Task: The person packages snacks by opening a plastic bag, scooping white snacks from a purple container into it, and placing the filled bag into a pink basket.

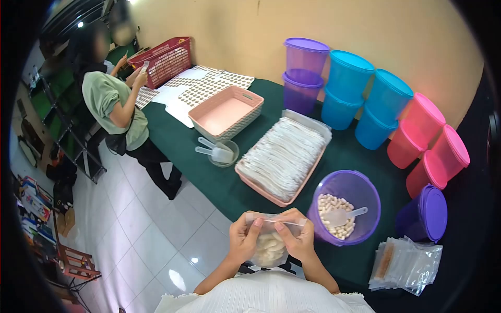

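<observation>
Just in front of my chest is a clear plastic pouch [270,249] with pale, elongated pieces inside. My left hand [243,237] pinches its top edge on one side, and my right hand [296,236] pinches the other, thumbs close together along the top strip. Right of my hands stands a purple tub [369,189] holding white capsule-like pieces [332,202] and a clear scoop [338,216]. Beyond the pouch, a pink tray [259,194] carries a tight row of white packets [284,156]. Flat clear bags [404,265] lie in a pile at the right.
Stacked purple, blue and pink tubs [347,78] line the wall, near a lidded purple tub [430,214]. A pink basket [250,110], a bowl with scoops [224,154] and patterned sheets [214,86] share the green table. Another person [112,99] stands far left by a red basket [175,60].
</observation>
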The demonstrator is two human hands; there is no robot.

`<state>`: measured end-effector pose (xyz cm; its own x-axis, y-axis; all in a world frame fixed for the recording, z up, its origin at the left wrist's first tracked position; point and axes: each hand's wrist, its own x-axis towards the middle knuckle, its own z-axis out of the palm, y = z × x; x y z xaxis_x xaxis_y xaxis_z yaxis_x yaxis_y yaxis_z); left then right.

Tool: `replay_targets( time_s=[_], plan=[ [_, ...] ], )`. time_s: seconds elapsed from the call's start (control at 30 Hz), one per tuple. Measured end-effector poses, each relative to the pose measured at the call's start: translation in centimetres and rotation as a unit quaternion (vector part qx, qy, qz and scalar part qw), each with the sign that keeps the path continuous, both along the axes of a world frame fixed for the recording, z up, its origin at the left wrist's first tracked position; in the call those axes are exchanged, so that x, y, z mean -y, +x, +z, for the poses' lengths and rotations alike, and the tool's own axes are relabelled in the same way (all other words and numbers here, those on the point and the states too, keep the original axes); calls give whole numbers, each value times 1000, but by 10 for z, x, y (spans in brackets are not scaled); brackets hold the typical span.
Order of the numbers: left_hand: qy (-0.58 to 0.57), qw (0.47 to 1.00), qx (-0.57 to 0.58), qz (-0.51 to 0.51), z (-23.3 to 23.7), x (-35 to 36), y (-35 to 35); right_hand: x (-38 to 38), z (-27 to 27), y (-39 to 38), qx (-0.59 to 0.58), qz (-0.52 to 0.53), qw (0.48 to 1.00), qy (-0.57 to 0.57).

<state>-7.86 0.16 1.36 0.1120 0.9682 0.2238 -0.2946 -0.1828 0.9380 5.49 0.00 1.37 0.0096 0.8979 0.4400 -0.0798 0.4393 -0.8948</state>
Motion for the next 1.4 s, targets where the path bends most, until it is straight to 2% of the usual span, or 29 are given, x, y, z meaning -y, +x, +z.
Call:
replay_targets(
  time_s=[0.07, 0.1, 0.17, 0.23, 0.3, 0.33, 0.4, 0.5, 0.6, 0.83, 0.9, 1.03, 1.13, 1.23, 1.33, 1.4],
  plan=[
    [12, 997, -17, 79, 3, 0, -24, -7, 3, -24, -28, 45, 999, 11],
    [10, 996, -19, 82, 1, -2, -37, -10, 4, -36, -54, 84, 995, 21],
    [-9, 994, -17, 112, -3, -5, -66, -16, 3, -56, -22, 95, 995, 31],
    [-22, 993, -20, 113, -15, -7, -93, -24, -2, -77, 65, 85, 993, 58],
    [32, 993, 47, 106, -17, -8, -113, -30, -5, -97, 65, 86, 993, 43],
    [32, 992, 46, 109, -17, -8, -124, -32, -6, -107, 66, 85, 994, 27],
    [72, 975, -91, 190, -17, -6, -147, -36, -9, -129, 64, 102, 993, 18],
    [15, 968, -101, 231, -26, -4, -177, -44, -12, -160, 47, 135, 990, 3],
    [24, 963, -81, 254, -29, -6, -189, -51, -10, -182, 38, 151, 988, 6],
    [46, 967, -7, 251, -35, -35, -214, -87, -22, -218, 69, 158, 984, 52],
    [-15, 968, -43, 247, -41, -47, -228, -100, -23, -227, 69, 174, 981, 39],
    [15, 957, -54, 284, -48, -83, -248, -144, -32, -254, 30, 239, 971, -10],
    [31, 942, -51, 329, -46, -119, -262, -185, -29, -271, 52, 255, 965, 36],
    [-16, 950, -20, 310, -40, -154, -273, -219, -34, -280, 73, 229, 969, 56],
    [7, 964, -85, 253, -40, -186, -279, -244, -37, -282, 110, 206, 968, 88],
    [23, 963, -119, 242, -40, -204, -280, -261, -35, -281, 96, 213, 971, 59]
  ],
)
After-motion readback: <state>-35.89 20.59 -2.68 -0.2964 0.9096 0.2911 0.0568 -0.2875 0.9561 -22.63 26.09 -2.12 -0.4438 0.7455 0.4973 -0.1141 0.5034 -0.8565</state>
